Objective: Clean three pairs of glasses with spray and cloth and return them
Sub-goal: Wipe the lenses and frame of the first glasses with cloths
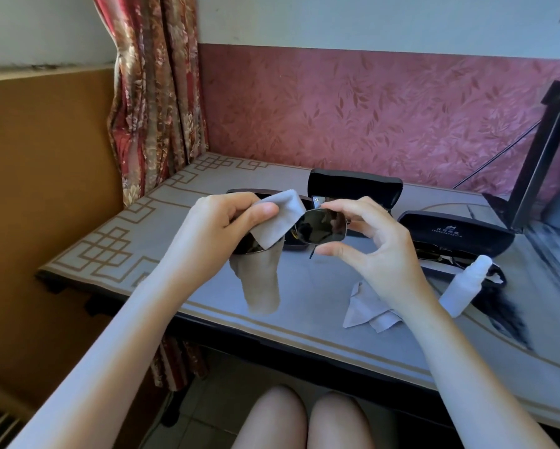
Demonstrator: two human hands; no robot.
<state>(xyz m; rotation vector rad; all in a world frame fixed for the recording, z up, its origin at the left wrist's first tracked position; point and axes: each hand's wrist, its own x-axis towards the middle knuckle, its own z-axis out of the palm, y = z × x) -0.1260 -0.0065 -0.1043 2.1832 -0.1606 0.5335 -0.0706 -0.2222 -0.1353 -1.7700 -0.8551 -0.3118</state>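
I hold a pair of dark sunglasses above the table. My right hand pinches the rim of the right lens between thumb and fingers. My left hand grips a grey cloth wrapped over the left lens, with the cloth's tail hanging down. A white spray bottle lies on the table at the right. An open black case holds another pair of glasses. A second open black case stands behind my hands.
A second pale cloth lies crumpled on the grey patterned table below my right hand. A dark case edge shows behind my left hand. A black stand rises at the right. A curtain hangs at the back left.
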